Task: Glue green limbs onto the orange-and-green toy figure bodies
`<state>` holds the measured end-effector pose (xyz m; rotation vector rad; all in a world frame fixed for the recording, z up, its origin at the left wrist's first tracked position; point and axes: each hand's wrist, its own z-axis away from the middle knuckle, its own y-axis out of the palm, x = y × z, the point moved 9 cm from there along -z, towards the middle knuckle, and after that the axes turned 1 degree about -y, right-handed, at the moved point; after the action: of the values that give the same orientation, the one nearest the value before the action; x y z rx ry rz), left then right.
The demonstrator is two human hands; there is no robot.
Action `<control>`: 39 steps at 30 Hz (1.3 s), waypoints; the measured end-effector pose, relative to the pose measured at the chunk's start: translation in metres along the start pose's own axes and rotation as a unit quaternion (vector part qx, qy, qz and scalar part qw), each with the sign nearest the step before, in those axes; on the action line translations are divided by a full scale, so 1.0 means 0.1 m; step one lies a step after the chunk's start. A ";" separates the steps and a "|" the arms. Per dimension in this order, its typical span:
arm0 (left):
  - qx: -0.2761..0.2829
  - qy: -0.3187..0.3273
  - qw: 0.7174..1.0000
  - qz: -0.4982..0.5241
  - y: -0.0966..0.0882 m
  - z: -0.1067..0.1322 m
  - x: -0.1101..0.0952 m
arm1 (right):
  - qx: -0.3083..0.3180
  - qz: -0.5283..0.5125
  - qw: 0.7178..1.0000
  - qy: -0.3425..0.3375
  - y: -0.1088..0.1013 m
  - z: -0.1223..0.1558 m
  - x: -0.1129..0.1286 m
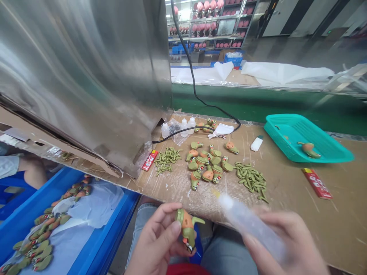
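Note:
My left hand is closed round a small green and orange toy figure, which has one thin green arm sticking out to the right. In my right hand is a translucent squeeze bottle, blurred by motion, its nozzle pointing up and left. Beyond my hands, several similar toy figures lie grouped on the cardboard-covered table. A pile of small green arm parts lies to their right, another pile of green parts to their left.
A turquoise basket holding a figure stands at right. Red packets lie nearby. Small bottles and a black cable are at the back. A metal housing rises at left, above a blue crate of figures.

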<state>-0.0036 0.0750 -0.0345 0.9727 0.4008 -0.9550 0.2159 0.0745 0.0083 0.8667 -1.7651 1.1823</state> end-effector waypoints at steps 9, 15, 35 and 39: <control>-0.027 0.032 0.999 0.025 -0.26 -0.05 -0.15 | -0.110 0.177 0.978 0.003 -0.03 -0.36 -0.30; -0.067 0.071 0.994 0.046 -0.46 -0.03 -0.30 | 0.058 0.193 0.944 -0.263 0.86 -0.24 0.63; -0.097 0.098 0.988 0.070 -0.79 -0.01 -0.34 | 0.236 0.422 0.822 -0.302 2.40 -0.53 0.56; -0.102 0.101 0.987 0.071 -0.82 0.00 -0.36 | 0.266 0.431 0.795 -0.333 2.54 -0.43 0.60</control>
<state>-0.0915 0.0747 -0.0530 0.9002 0.5809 -0.6746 -0.0194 0.1911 -0.0241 0.8592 -2.6002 2.2528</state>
